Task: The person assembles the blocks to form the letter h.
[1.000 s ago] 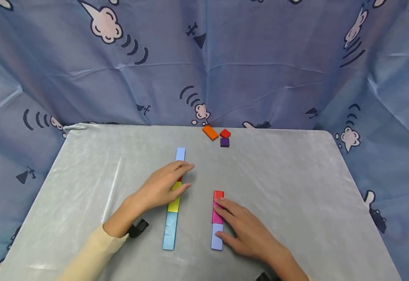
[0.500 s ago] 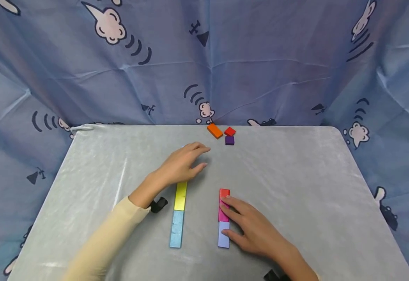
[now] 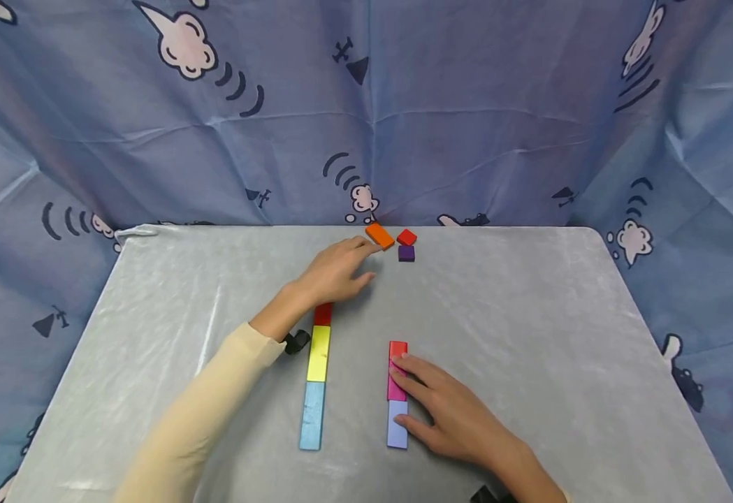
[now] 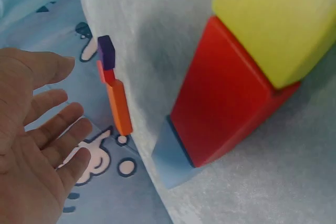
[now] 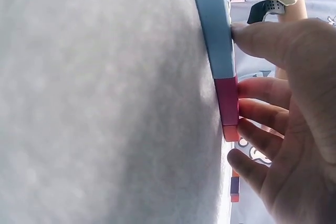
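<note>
My left hand reaches over the table beside the orange block, with its fingers extended and nothing held. A gap shows between the hand and that block in the left wrist view. A red block and a purple block lie just to its right. Below the left forearm runs a row with a red block, a yellow block and a light-blue block. My right hand rests loosely on a shorter row: red block, magenta block, periwinkle block.
A grey cloth covers the table. Behind it hangs a blue patterned curtain, close to the far blocks. Another blue block ends the left row, hidden by the left hand in the head view.
My left hand has moved away from over the left row, forward and right to the orange block, uncovering the red block. My right hand stays at the shorter row.
</note>
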{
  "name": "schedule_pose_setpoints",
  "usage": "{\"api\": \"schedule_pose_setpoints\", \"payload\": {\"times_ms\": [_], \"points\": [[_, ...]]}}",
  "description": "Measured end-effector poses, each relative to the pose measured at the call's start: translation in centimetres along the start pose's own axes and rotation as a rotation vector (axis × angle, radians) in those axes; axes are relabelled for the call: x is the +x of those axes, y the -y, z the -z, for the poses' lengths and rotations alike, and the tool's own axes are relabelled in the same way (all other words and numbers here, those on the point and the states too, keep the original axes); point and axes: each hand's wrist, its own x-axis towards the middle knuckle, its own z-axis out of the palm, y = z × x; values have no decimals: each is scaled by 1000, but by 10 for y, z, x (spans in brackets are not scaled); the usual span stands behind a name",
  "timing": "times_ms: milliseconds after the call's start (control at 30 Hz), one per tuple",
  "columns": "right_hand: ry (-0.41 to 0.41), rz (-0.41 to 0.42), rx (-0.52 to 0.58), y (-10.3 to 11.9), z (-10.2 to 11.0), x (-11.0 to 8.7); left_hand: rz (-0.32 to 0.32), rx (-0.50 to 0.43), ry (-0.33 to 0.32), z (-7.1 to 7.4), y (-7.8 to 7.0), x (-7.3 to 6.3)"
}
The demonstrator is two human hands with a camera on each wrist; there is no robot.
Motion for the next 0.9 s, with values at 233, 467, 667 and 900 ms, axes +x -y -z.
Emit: {"api": "schedule_pose_setpoints", "payload": {"times_ms": [233,467,667,900], "points": [[7,2,-14,0,2,0,-26,7,-17,-1,6,14],[-3,3,-19,0,2,1,-29,45,24,3,9,36],[-10,8,-17,1,2,4,-5,69,62,4,12,48],[11,-17,-16,2,2,-1,-3,105,44,-8,9,62]]}}
